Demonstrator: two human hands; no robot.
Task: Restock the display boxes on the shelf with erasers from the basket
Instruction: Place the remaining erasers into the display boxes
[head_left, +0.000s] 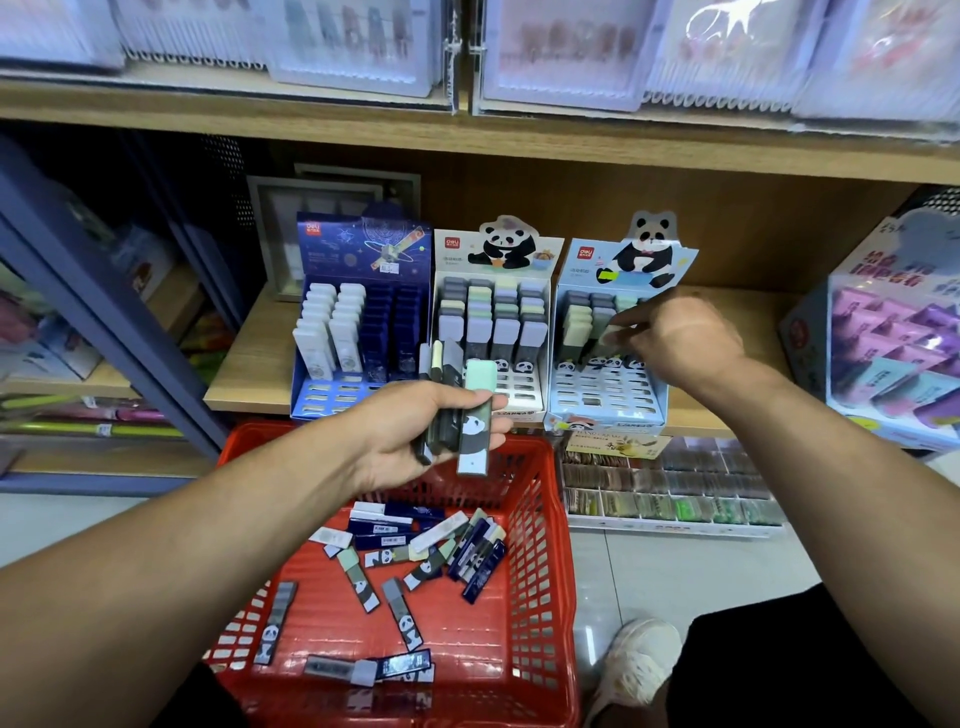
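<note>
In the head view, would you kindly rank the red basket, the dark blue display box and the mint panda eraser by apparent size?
1. red basket, though it is nearest the camera.
2. dark blue display box.
3. mint panda eraser, gripped in the left hand.

My left hand (415, 431) held a bunch of erasers (457, 410) over the red basket (540, 519). More erasers lay loose in the basket. My right hand (670, 343) pinched one eraser at the light blue panda box (608, 410) on the shelf (244, 369).
</note>
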